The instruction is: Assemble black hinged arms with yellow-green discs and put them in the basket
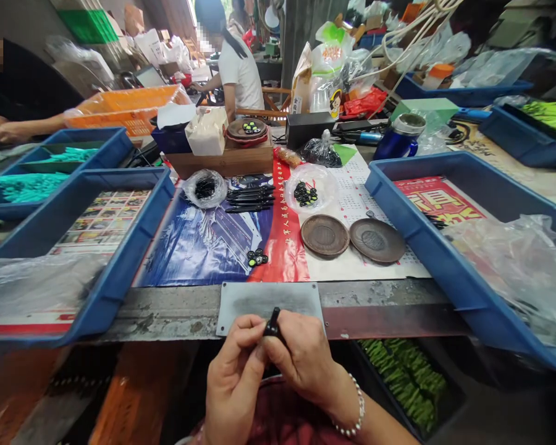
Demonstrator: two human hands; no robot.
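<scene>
Tabletop carries a left blue tray and a right blue tray. Grey metal plate lies at the near edge, between them. Left hand and right hand meet at the plate's near side. Two round brown dishes sit beyond, right of centre. Grip, both hands: fingers pinching one small black part, narrow end up.

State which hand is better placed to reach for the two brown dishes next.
Probably the right hand: the brown dishes lie ahead on its side, farther from the left hand. Neither hand is free, though; both hold the black piece.
</scene>
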